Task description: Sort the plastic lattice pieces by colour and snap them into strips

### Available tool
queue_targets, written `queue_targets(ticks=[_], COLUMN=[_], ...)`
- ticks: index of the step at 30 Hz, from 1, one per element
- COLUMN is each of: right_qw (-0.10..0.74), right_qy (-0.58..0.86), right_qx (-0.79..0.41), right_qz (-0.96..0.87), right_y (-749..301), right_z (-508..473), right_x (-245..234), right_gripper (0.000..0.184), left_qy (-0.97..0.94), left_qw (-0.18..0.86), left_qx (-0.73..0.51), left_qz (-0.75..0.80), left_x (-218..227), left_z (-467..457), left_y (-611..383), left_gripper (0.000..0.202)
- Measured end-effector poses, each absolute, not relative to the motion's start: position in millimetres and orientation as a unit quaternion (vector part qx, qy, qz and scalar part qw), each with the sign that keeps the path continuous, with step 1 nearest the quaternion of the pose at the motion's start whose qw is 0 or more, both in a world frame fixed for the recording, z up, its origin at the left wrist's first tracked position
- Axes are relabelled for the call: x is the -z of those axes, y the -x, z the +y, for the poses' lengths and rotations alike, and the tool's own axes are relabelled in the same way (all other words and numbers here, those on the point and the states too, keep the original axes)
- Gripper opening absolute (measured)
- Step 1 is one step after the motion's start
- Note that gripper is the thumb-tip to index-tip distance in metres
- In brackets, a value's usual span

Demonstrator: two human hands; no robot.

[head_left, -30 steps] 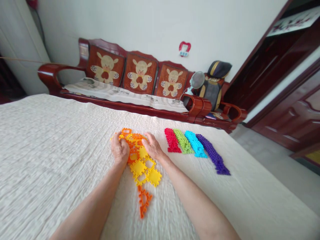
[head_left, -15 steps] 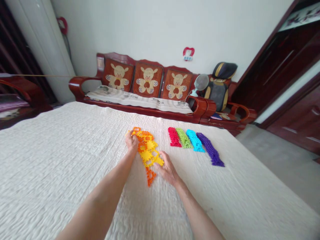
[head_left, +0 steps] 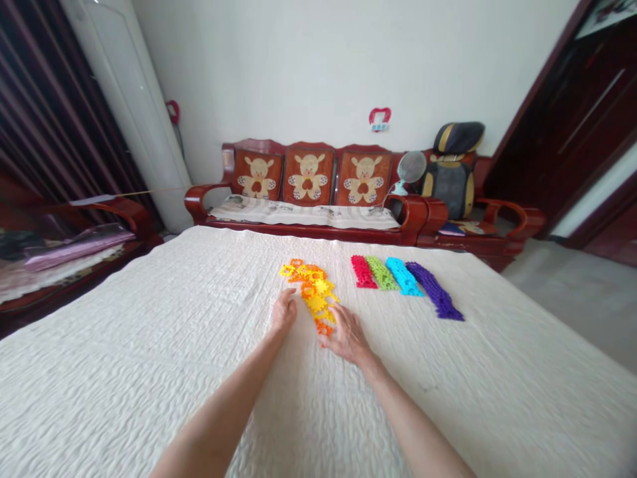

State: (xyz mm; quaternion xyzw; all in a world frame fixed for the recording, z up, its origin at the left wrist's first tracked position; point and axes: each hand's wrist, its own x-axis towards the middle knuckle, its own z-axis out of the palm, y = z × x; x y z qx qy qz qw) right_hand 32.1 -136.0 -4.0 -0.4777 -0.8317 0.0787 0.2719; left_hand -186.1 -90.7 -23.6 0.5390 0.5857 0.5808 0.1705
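Yellow and orange toothed plastic pieces [head_left: 317,302] lie in a long pile on a white quilted cover. Just left of the pile, my left hand [head_left: 284,310] rests low over the cover, its fingers reaching forward and holding nothing. My right hand [head_left: 346,335] is at the pile's lower right side, thumb and fingers apart around its near end. Its fingertips touch the orange pieces [head_left: 324,328] there, and part of that end is hidden. To the right lie separate rows of similar pieces: red [head_left: 364,271], green [head_left: 381,273], light blue [head_left: 403,276] and purple [head_left: 434,290].
The quilted cover [head_left: 149,345] spreads wide around the pieces. Behind its far edge stands a wooden sofa [head_left: 298,237] with bear cushions [head_left: 309,174]. A small fan [head_left: 411,167] and a chair with a massage cushion [head_left: 449,189] are at the right.
My left hand has let go of the pile's far left end and drawn back toward me. My right hand has shifted toward the near end, where the orange pieces now lie closer in. The view has tilted up.
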Motion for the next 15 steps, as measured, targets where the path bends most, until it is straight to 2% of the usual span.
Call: queue_targets(ticks=[5, 10, 15], right_qw=[0.271, 0.266, 0.27], right_qy=[0.498, 0.509, 0.536], right_qx=[-0.051, -0.033, -0.004], right_qz=[-0.822, -0.818, -0.8], right_y=[-26.9, -22.9, -20.8], right_z=[-136.4, -135.2, -131.9], right_x=[8.7, 12.6, 19.6], right_gripper=[0.061, 0.049, 0.057], left_qy=[-0.618, -0.718, -0.768], left_qw=[0.156, 0.087, -0.022], left_qx=[-0.516, -0.451, -0.456], left_qz=[0.572, 0.523, 0.449], left_x=[28.4, 29.3, 41.6], left_z=[-111.9, -118.0, -114.3], left_y=[181.7, 174.0, 170.0], left_gripper=[0.034, 0.034, 0.031])
